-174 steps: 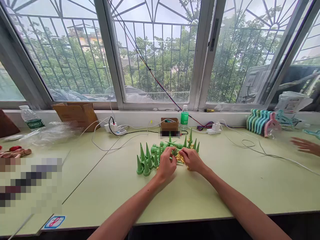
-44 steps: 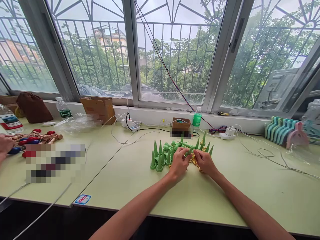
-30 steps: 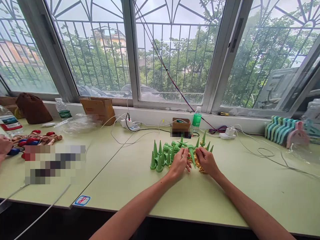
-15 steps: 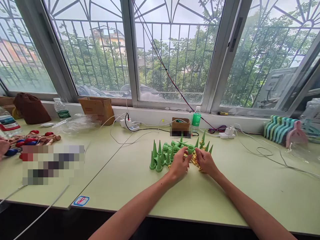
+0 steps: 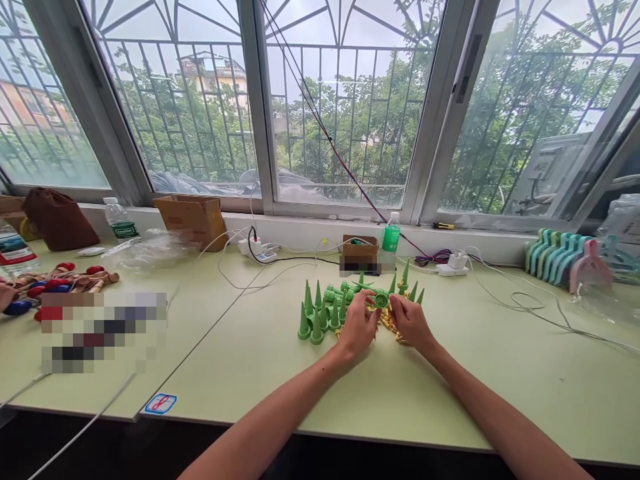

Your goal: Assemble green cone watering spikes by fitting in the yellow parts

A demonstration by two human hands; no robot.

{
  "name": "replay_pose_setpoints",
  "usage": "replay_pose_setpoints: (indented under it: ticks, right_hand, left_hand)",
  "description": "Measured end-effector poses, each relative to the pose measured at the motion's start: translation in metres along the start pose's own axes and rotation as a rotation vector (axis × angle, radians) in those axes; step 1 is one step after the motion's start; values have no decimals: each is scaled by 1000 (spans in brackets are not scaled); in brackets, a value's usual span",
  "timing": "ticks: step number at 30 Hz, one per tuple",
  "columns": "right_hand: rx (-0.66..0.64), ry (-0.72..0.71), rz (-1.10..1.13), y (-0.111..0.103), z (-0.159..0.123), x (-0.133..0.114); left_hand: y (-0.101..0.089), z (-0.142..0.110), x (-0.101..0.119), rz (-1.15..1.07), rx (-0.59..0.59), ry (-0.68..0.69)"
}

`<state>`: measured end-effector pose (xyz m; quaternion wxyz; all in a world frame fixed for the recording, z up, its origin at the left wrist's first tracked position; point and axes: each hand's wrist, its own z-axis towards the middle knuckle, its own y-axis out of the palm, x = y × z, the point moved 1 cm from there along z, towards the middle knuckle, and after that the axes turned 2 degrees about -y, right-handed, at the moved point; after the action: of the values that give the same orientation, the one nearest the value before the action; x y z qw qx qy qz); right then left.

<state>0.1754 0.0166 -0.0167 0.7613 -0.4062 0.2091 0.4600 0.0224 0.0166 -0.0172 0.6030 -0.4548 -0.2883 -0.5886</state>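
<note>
My left hand grips a green plastic watering spike between thumb and fingers. Its round, hollow wide end faces me. Close against the right side of that rim, my right hand is closed in a pinch; whatever its fingers hold is hidden. Left of my hands, several green spikes stand upright on their wide ends. Behind my left hand more green pieces lie in a heap. Small yellow parts are piled between and under my hands. Several further spikes stand behind my right hand.
A small cardboard box and a green-labelled bottle stand behind the pile. White cables cross the table. Small hangers stand at right. At left are red and blue wooden toys and a person's hand.
The spike in my left hand pointed down toward me a second ago; it has been turned, and its hollow end now faces me. My right hand stays pinched beside it. The view has shifted slightly.
</note>
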Motion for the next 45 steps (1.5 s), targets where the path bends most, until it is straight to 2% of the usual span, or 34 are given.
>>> replay_pose_setpoints:
  ticks: [4, 9, 17, 30, 36, 42, 45]
  right_hand:
    - [20, 5, 10, -2, -1, -3]
    - [-25, -11, 20, -2, 0, -3]
    - [-51, -16, -37, -1, 0, 3]
    - [-53, 30, -52, 3, 2, 11]
    - [-39, -26, -96, 4, 2, 8]
    - [20, -24, -99, 1, 3, 3]
    - [43, 15, -48, -1, 3, 2]
  left_hand:
    - [2, 2, 1, -114, 20, -86]
    - [2, 3, 5, -197, -58, -146]
    - [1, 0, 11, -151, -93, -98]
    - [-2, 2, 1, -23, -75, 5]
    - [-2, 0, 4, 18, -85, 57]
    - [0, -2, 6, 19, -62, 56]
    - [1, -1, 6, -57, -31, -28]
